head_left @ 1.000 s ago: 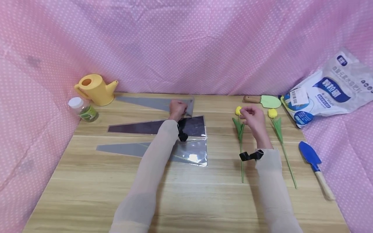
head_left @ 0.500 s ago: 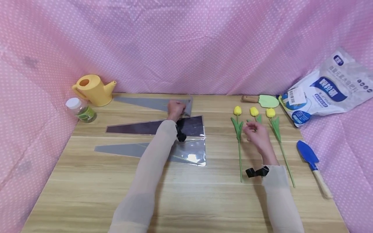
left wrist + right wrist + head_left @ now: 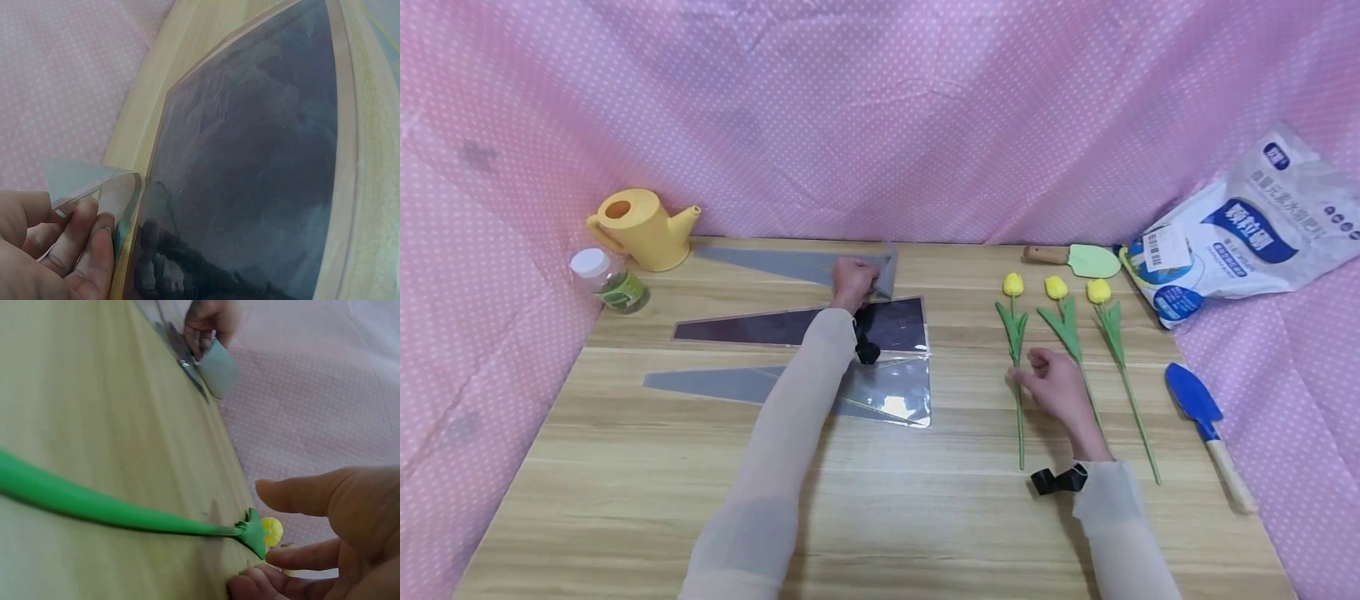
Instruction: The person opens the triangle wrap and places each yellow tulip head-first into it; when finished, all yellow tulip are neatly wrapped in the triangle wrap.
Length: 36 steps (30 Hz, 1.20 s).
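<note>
At the table's back, my left hand (image 3: 852, 282) pinches the wide end of a grey tapered plastic flower sleeve (image 3: 760, 262). The left wrist view shows its film (image 3: 122, 197) lifted and bent between thumb and fingers. My right hand (image 3: 1060, 387) is over the stem of the leftmost yellow tulip (image 3: 1012, 285), thumb and fingers apart in the right wrist view, with the green stem (image 3: 125, 512) running toward the gap. Part of the middle tulip's (image 3: 1056, 288) stem is hidden under that hand. A third tulip (image 3: 1099, 291) lies to the right.
A dark sleeve (image 3: 737, 330) and a clear-fronted grey one (image 3: 707, 385) lie nearer me. At back left stand a yellow watering can (image 3: 647, 233) and a lidded jar (image 3: 621, 287). To the right are a green trowel (image 3: 1093, 261), a blue trowel (image 3: 1193, 392) and a printed bag (image 3: 1247, 233).
My right hand has moved from the tulip heads down toward me to the stems; the middle tulip has come into view beside it. The left hand has kept its hold on the sleeve.
</note>
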Motion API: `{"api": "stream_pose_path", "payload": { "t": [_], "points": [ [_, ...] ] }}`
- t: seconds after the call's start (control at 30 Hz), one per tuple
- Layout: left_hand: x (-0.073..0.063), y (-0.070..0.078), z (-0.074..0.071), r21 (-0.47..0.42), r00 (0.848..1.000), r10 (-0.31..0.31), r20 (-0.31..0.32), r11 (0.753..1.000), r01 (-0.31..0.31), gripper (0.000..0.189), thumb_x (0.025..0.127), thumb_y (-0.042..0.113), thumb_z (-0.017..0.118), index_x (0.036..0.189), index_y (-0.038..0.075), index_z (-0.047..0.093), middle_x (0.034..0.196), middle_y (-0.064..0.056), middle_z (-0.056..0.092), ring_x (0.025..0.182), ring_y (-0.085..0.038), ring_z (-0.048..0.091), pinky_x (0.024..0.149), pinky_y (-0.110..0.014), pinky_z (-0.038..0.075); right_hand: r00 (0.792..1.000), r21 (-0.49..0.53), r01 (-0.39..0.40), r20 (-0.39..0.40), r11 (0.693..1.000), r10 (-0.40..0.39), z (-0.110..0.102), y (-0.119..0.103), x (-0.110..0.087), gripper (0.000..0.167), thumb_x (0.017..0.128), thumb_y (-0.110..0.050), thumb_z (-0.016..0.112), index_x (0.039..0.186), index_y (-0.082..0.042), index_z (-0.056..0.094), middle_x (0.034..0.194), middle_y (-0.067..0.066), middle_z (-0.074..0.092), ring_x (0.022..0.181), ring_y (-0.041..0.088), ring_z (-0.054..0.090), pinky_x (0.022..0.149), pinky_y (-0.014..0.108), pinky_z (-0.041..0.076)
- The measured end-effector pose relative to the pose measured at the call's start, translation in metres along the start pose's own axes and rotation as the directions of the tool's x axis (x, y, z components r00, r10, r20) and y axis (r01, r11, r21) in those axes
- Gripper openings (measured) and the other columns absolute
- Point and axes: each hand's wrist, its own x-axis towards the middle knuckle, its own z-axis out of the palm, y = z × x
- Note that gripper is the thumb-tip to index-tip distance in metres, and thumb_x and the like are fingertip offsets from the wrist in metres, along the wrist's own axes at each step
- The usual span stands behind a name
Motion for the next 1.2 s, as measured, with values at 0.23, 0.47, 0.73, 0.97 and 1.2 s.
{"api": "stream_pose_path", "payload": {
  "t": [0.23,0.47,0.73,0.97,1.2],
  "points": [
    [-0.001,0.001,0.0,0.003,1.0,-0.01,0.004,1.0,0.01,0.011,0.082,0.003,0.067,0.086,-0.002,0.076,0.057,0.004,0.054,0.051,-0.011,0.05,0.047,-0.024,0.041,1.0,-0.139,-0.002,0.002,0.99,0.003,0.013,-0.003,-0.014,0.06,0.092,-0.029,0.071,0.131,0.013,0.053,0.106,0.027,0.052,0.092,0.034,0.05,0.071,0.038,0.045],
    [-0.001,0.001,0.0,0.009,1.0,-0.017,0.012,1.0,0.017,0.012,0.082,0.003,0.067,0.086,-0.002,0.077,0.057,0.003,0.055,0.052,-0.012,0.051,0.047,-0.026,0.04,0.999,-0.168,0.002,-0.032,0.986,-0.007,0.02,-0.006,-0.018,0.053,0.095,-0.015,0.065,0.139,0.01,0.05,0.12,0.03,0.051,0.104,0.037,0.051,0.08,0.046,0.048],
    [0.001,0.0,0.0,0.03,0.999,-0.042,0.022,0.999,0.041,0.013,0.084,0.005,0.066,0.087,0.001,0.078,0.065,0.0,0.061,0.054,-0.013,0.053,0.049,-0.025,0.042,0.999,-0.204,-0.009,-0.036,0.979,0.002,0.022,-0.011,-0.018,0.047,0.098,-0.008,0.058,0.14,0.01,0.048,0.126,0.033,0.052,0.112,0.042,0.054,0.086,0.05,0.051],
    [-0.001,0.0,0.0,0.023,0.999,-0.039,0.029,0.999,0.038,0.015,0.085,0.007,0.066,0.091,0.002,0.078,0.077,-0.005,0.068,0.054,-0.011,0.055,0.05,-0.025,0.044,0.999,-0.225,-0.037,-0.006,0.974,0.036,0.023,-0.015,-0.012,0.045,0.097,-0.005,0.052,0.138,0.011,0.047,0.13,0.032,0.052,0.118,0.045,0.055,0.096,0.056,0.05],
    [-0.003,0.002,-0.001,0.013,0.998,-0.055,0.036,0.998,0.054,0.014,0.086,0.007,0.066,0.092,0.002,0.078,0.076,-0.006,0.068,0.056,-0.013,0.056,0.05,-0.028,0.044,0.999,-0.195,-0.046,0.018,0.98,0.051,0.023,-0.015,-0.013,0.048,0.092,-0.005,0.048,0.136,0.013,0.048,0.123,0.029,0.052,0.102,0.036,0.055,0.082,0.044,0.051]
  ]
}}
